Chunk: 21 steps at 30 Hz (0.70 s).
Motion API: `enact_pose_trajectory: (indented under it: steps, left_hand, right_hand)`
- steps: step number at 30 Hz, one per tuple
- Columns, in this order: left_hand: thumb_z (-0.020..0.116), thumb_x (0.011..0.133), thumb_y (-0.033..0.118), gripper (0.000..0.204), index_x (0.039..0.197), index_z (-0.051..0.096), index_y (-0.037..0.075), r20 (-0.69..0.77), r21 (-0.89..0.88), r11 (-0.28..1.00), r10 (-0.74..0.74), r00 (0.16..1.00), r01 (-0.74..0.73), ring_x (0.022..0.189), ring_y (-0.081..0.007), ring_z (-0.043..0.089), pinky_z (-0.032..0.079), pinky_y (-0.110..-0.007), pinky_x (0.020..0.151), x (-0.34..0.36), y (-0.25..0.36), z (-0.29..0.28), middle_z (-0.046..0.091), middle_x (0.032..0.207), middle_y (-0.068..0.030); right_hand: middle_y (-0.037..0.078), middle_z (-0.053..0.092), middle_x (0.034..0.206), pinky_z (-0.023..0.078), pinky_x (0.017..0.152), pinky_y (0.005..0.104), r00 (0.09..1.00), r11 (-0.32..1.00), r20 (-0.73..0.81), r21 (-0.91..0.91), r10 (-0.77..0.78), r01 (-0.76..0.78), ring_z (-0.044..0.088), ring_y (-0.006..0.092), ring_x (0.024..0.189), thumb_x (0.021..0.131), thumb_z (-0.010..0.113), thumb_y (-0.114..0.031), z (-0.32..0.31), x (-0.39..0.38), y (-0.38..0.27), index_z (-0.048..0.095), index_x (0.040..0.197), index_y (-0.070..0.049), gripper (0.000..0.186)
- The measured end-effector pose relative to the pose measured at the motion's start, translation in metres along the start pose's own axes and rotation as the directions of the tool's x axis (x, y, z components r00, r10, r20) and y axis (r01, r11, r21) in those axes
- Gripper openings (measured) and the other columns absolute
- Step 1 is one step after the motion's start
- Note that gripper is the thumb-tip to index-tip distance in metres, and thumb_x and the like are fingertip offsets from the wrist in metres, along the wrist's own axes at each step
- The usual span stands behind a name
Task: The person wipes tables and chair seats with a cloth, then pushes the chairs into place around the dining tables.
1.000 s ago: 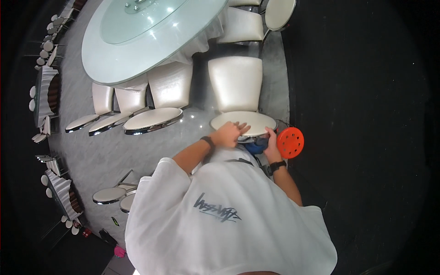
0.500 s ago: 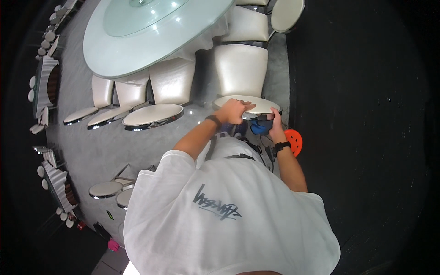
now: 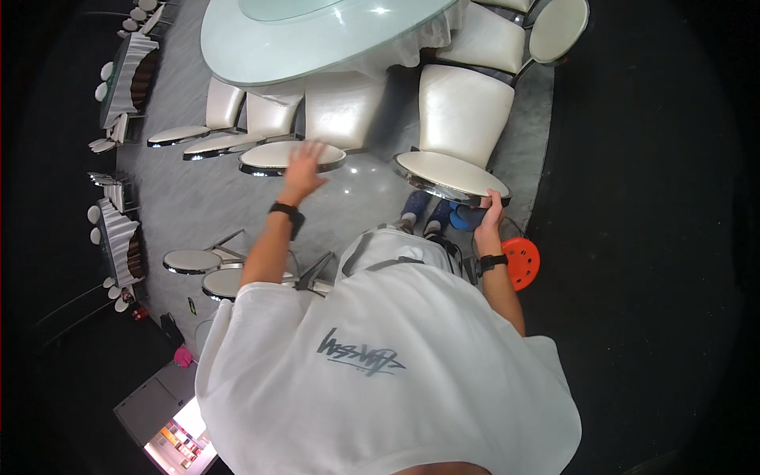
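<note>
Beside round glass worktop (image 3: 332, 43): cream chair (image 3: 463, 115), round back (image 3: 443, 168) pinched at rim by our right hand (image 3: 489, 214); our left hand (image 3: 302, 172) spread at neighbouring chair (image 3: 340, 115), contact unclear

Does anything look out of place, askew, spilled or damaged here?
One thing stands out: the round, bright-orange perforated disc near the right hand. Its colour clashes with the white padded chair with a chrome-rimmed oval back in that hand's grip. What supports it is unclear. No spill or damage shows.
</note>
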<state>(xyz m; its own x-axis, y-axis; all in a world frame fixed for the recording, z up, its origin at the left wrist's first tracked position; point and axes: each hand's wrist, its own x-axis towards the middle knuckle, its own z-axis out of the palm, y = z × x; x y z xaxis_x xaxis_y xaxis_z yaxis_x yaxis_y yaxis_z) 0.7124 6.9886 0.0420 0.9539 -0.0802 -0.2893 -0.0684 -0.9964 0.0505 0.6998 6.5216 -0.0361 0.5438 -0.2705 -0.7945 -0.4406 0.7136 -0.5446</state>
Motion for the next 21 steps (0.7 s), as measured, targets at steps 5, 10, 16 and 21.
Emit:
enact_pose_trajectory:
  steps: [5,10,16,21]
  left_hand:
    - [0.085,0.065,0.016,0.095,0.151,0.046,0.021,0.178,0.174,0.964,-0.233,0.956,0.203,0.149,-0.0327,0.039,0.027,-0.061,0.123,-0.024,-0.085,0.002,0.049,0.157,-0.0081]
    - [0.078,0.070,0.011,0.074,0.140,0.056,0.017,0.119,0.107,0.993,-0.060,0.991,0.048,0.141,-0.0317,0.048,0.032,-0.059,0.120,-0.018,-0.102,0.021,0.059,0.144,-0.0062]
    - [0.080,0.074,0.018,0.054,0.123,0.059,0.008,0.075,0.139,0.978,0.146,0.986,-0.156,0.118,-0.0360,0.062,0.051,-0.047,0.101,-0.004,-0.092,0.031,0.066,0.122,-0.0146]
    - [0.075,0.077,0.019,0.041,0.113,0.064,0.002,-0.037,0.127,0.967,0.227,0.973,-0.221,0.107,-0.0393,0.067,0.054,-0.046,0.096,0.002,-0.095,0.044,0.069,0.112,-0.0179]
  right_hand:
    - [0.001,0.064,0.092,0.053,0.076,0.0300,1.000,0.993,0.019,0.122,-0.005,0.003,0.063,0.0134,0.083,0.082,0.075,-0.015,-0.010,0.017,0.012,0.067,0.100,-0.005,0.022]
    - [0.004,0.066,0.102,0.052,0.096,0.0296,0.993,0.990,0.119,0.142,-0.018,0.001,0.066,0.0178,0.100,0.080,0.072,-0.010,-0.030,0.028,0.014,0.064,0.102,-0.004,0.025]
    - [0.012,0.069,0.119,0.058,0.093,0.0371,0.989,0.993,-0.097,-0.046,-0.112,0.108,0.070,0.0248,0.103,0.086,0.074,-0.024,-0.022,-0.001,0.001,0.064,0.123,0.003,0.047]
    - [0.012,0.068,0.122,0.057,0.092,0.0383,0.959,0.973,-0.189,-0.135,-0.212,0.188,0.069,0.0250,0.105,0.087,0.074,-0.028,0.005,-0.028,0.020,0.062,0.128,0.005,0.054]
